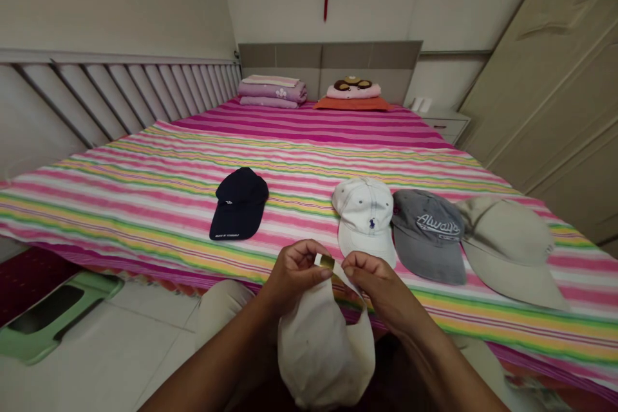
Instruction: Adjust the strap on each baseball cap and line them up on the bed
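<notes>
A cream baseball cap (318,347) hangs from my two hands over my lap, its back strap uppermost. My left hand (302,273) pinches the strap beside a gold-coloured metal buckle (327,262). On the other side of the buckle, my right hand (371,277) is closed on the strap. Beyond my hands, a white cap (365,206) with a small dark emblem rests on the bed. Beside it lie a grey cap (427,232) with white lettering and a beige cap (512,244). Off to the left sits a navy cap (241,203) by itself.
The bed (159,187) has a striped cover. Folded purple bedding (273,91) and a stacked pink and orange pile (354,98) lie by the headboard (290,58). A green stool (53,315) stands on the floor at left. White rails (145,90) line the left side.
</notes>
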Available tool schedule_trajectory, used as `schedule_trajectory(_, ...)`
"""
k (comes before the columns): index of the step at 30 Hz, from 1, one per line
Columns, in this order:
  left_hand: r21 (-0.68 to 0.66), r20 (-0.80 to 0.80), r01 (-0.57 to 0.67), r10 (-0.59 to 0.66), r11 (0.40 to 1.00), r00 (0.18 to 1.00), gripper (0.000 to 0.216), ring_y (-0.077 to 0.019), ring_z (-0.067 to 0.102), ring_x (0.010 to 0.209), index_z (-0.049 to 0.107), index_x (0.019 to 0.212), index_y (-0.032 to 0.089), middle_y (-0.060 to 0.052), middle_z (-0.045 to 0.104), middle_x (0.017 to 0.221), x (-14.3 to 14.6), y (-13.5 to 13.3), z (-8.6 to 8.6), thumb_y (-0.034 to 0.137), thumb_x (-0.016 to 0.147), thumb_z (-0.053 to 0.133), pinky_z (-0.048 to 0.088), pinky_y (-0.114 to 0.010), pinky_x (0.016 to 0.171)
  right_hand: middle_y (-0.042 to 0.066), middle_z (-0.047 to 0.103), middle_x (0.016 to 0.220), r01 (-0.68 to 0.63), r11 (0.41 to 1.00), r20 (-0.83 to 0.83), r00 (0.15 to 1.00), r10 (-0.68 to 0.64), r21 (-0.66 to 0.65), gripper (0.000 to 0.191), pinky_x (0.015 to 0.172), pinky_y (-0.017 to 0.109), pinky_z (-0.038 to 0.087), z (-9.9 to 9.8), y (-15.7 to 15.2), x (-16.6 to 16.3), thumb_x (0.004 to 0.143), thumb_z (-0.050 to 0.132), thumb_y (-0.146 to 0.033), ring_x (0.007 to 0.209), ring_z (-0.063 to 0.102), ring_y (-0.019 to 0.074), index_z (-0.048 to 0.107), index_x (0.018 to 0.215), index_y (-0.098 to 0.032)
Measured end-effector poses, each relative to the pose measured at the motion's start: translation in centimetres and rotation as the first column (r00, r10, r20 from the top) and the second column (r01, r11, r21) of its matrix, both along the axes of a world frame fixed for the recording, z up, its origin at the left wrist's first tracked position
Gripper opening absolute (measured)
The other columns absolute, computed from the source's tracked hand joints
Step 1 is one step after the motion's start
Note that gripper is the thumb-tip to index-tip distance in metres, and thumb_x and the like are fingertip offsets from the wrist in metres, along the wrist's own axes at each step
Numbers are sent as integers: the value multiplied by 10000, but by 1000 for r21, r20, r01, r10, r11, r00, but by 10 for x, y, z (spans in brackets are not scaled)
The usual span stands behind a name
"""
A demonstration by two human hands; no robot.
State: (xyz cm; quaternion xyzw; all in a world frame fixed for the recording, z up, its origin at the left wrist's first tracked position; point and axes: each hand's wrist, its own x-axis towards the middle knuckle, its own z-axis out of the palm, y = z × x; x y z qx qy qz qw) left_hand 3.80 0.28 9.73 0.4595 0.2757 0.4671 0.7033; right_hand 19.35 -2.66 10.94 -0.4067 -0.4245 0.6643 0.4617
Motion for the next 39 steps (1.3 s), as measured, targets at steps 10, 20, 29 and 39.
schedule_trajectory(10, 134, -19, -35, 38, 990, 999, 231, -114, 581, 654, 610, 745, 166, 1, 621, 745, -7, 3, -5, 168, 555, 741, 435, -237, 627, -3, 572, 585, -97, 995, -42, 994, 96, -11, 273, 508, 230, 364, -4, 0, 4, 753, 586, -410, 503, 492, 98, 559, 729, -139)
schedule_trajectory(20, 124, -121, 53, -38, 991, 992, 230, -104, 526, 635, 615, 749, 142, -11, 589, 719, -7, 3, -6, 190, 562, 741, 386, -221, 583, -52, 490, 444, -82, 996, -50, 995, 81, -19, 226, 404, 190, 238, -11, 2, 1, 691, 659, -325, 376, 368, 46, 540, 659, -135)
schedule_trajectory(29, 176, -178, 85, -54, 981, 983, 230, -127, 521, 683, 622, 753, 151, -21, 586, 735, -11, 5, -11, 179, 560, 743, 387, -245, 614, -57, 482, 409, -102, 992, -52, 994, 99, -71, 233, 385, 189, 239, -7, 4, 1, 667, 667, -322, 341, 345, 37, 537, 618, -135)
schedule_trajectory(39, 178, -205, 77, -39, 981, 978, 246, -132, 520, 694, 619, 755, 150, -26, 587, 741, -10, 6, -13, 188, 551, 751, 388, -246, 618, -54, 479, 396, -107, 993, 4, 994, 108, -55, 258, 386, 204, 202, -5, 6, 2, 651, 677, -360, 332, 334, 41, 560, 619, -132)
